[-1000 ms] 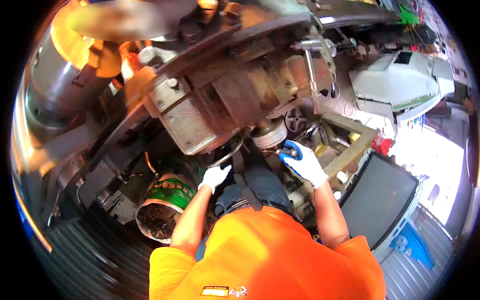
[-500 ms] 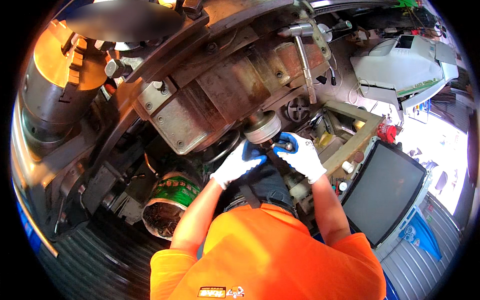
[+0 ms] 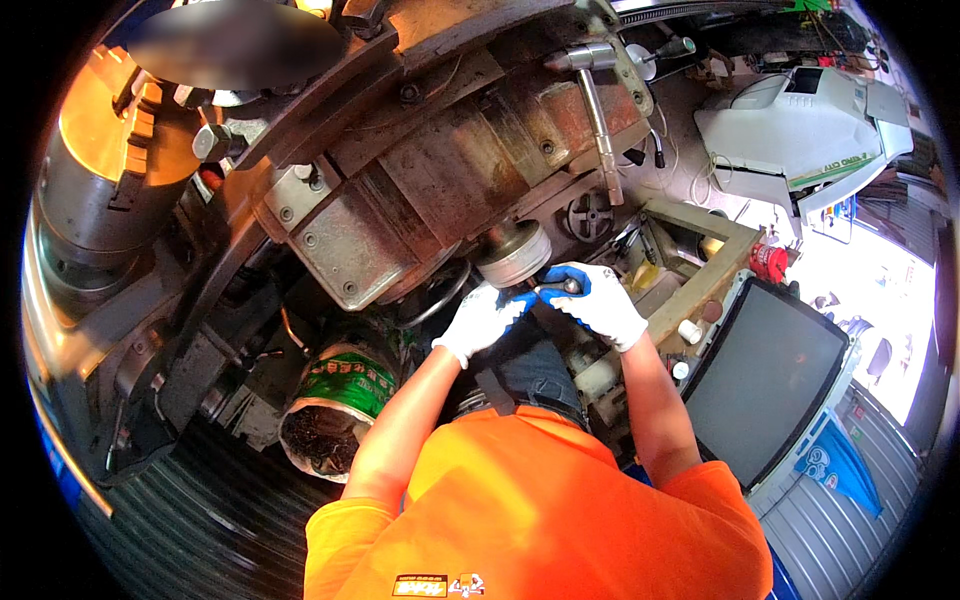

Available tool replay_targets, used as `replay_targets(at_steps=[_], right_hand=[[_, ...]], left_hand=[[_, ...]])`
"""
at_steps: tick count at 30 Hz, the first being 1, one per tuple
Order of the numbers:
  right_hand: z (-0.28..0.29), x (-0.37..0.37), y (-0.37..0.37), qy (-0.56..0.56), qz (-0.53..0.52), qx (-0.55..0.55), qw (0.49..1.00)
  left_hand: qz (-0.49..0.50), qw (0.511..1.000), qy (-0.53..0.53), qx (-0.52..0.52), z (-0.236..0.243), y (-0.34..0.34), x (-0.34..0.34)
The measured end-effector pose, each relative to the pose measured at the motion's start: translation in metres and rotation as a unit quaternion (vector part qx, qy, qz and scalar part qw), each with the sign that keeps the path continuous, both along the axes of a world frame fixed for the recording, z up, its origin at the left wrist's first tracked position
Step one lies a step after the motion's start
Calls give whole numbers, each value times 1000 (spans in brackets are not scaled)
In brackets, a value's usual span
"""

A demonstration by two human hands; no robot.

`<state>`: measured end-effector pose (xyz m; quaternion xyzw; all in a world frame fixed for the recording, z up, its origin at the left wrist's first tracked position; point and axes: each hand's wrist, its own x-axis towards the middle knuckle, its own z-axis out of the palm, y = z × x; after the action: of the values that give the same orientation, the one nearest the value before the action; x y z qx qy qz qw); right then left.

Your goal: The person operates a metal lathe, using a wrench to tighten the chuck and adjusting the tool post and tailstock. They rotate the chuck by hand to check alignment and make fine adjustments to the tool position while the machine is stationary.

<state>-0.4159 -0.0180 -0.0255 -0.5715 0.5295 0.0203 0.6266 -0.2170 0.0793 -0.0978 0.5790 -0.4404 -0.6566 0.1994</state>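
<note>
A bare-metal crank handle (image 3: 553,288) with a rounded end sits in front of the pale graduated dial (image 3: 515,258) of a lathe slide. My right hand (image 3: 602,305), in a white glove with a blue palm, curls its fingers round the rounded end. My left hand (image 3: 480,318), gloved alike, is closed at the handle's other side, just below the dial. Its fingertips are partly hidden, and its blue finger pads point toward my right hand. Beyond the dial stretches the worn metal slide (image 3: 430,190) of the lathe.
A lathe chuck (image 3: 115,200) stands at the far left. Below it sits a green-banded sack (image 3: 345,385) of dark scraps. A T-shaped metal lever (image 3: 597,120) rises from the slide. On the right are a wooden frame (image 3: 690,290), a red can (image 3: 768,262) and a dark screen panel (image 3: 770,370).
The view has shifted slightly, so the lathe appears a little further left. My left hand's fingers now sit closer to my right hand. Both hands stay at the crank handle.
</note>
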Motion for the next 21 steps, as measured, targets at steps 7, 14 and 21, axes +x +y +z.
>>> replay_targets(at_steps=[7,14,21], right_hand=[[-13,-9,-9,-64,-9,63,996],[-14,-10,-18,-65,-2,91,994],[-26,-17,-16,-84,-26,98,991]], left_hand=[[15,996,-38,-82,-2,5,-4],[16,991,-54,-120,-9,10,-8],[5,992,-69,-107,-7,10,-10]])
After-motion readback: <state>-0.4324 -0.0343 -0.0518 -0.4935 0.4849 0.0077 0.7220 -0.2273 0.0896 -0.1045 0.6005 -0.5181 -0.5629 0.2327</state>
